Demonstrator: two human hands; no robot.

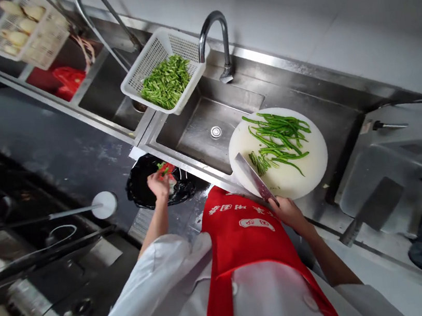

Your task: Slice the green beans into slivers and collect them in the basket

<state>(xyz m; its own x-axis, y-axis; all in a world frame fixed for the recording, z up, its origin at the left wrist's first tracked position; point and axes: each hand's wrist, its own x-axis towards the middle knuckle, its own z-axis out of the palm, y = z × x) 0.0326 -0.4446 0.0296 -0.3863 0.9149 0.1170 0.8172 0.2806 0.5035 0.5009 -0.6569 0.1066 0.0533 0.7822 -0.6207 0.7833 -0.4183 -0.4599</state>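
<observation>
My right hand [288,213] is wrapped round the handle of a kitchen knife [253,175], whose broad blade lies over the left edge of a round white cutting board [308,178]. Long green peppers [280,132] are spread across the board. Just beside the blade is a small pile of cut pepper pieces [260,163]. Away to the left, my left hand [159,185] is over a bin lined with a black bag [138,184], its fingers closed on green pepper scraps [163,169]. Something red and pale lies in the bin beyond the fingers.
A white basket of cut green peppers [167,83] rests across the sink divider. Near it are a steel sink [192,134] and a curved faucet [224,41]. Farther left, another basket [49,42] holds pale vegetables. A clear plastic tub [378,176] stands to the right.
</observation>
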